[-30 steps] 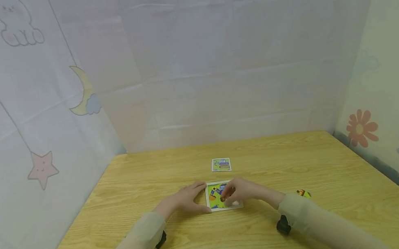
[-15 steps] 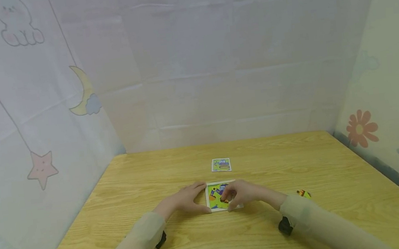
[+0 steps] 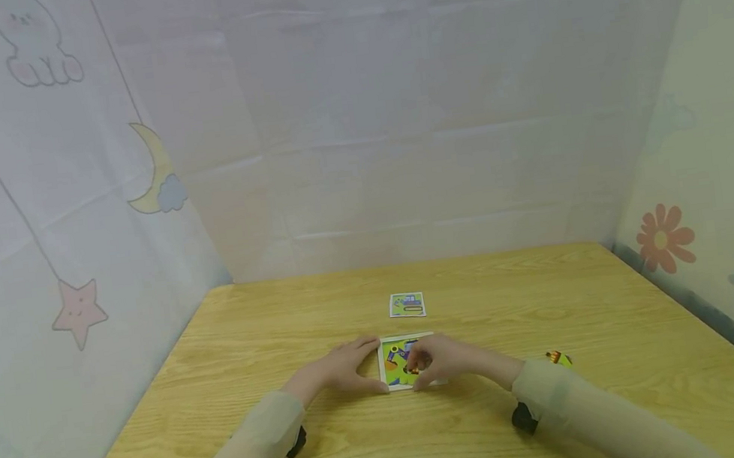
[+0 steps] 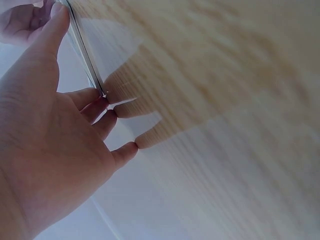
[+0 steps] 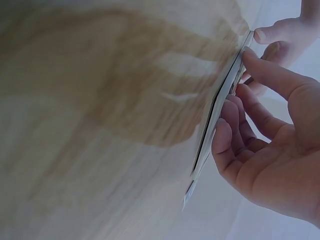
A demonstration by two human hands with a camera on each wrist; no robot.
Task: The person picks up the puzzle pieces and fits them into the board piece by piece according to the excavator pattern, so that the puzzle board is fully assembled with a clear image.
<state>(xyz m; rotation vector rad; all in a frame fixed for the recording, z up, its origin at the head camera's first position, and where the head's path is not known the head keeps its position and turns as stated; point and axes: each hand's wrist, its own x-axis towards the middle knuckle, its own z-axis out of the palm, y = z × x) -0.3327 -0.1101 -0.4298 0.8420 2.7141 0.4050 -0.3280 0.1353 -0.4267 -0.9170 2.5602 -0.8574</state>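
Note:
A small jigsaw puzzle (image 3: pixel 392 366) in a white-edged tray (image 3: pixel 383 367) lies on the wooden table, showing a purple digger on lime green. My left hand (image 3: pixel 349 367) steadies the tray's left side, with its thumb at the near corner and fingertips at the far one. In the left wrist view the fingers of the left hand (image 4: pixel 65 130) spread along the edge. My right hand (image 3: pixel 439 358) covers the puzzle's right part. Its curled index finger and thumb are on a dark-and-orange puzzle piece (image 3: pixel 413 369), mostly hidden. In the right wrist view, the right hand (image 5: pixel 270 130) bends over the tray.
A square picture card (image 3: pixel 407 305) with a similar digger lies beyond the tray. One loose puzzle piece (image 3: pixel 559 359), lime, orange and dark, lies right of it beside my right sleeve. Printed cloth walls (image 3: pixel 358 147) stand around the table (image 3: pixel 281 314).
My right thumb has moved away from the index fingertip to the tray's near edge, then slightly left. The left hand and tray have stayed in place.

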